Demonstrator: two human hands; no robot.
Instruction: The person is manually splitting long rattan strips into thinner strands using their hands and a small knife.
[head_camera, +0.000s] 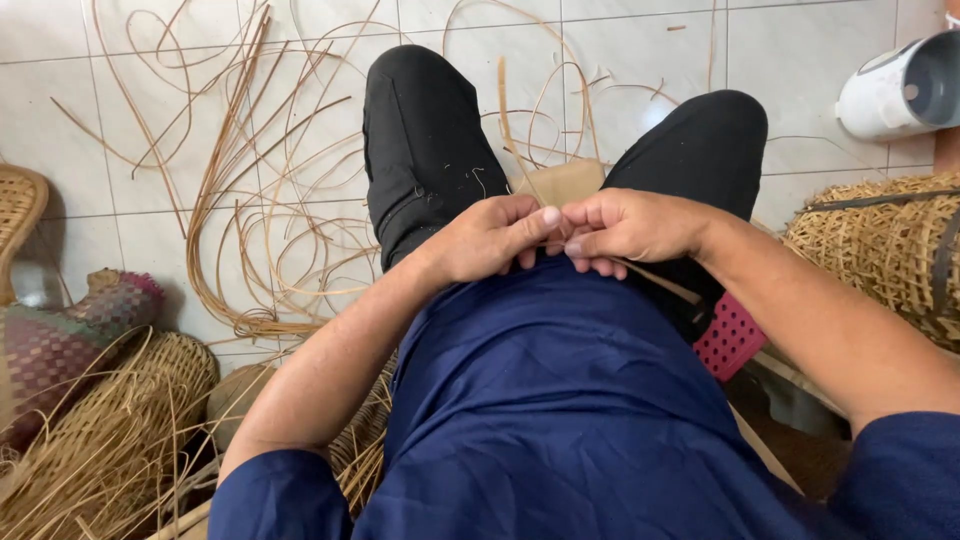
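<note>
Both hands meet above the lap: the left hand (490, 238) and right hand (625, 228) each pinch a thin rattan strip (655, 277), thumbs touching. This looks like working the strip mid-weave; the next move calls for a firm, even pull. The strip is pale tan, narrow, running rightward from the hands past the pink stool (730, 335).
</note>
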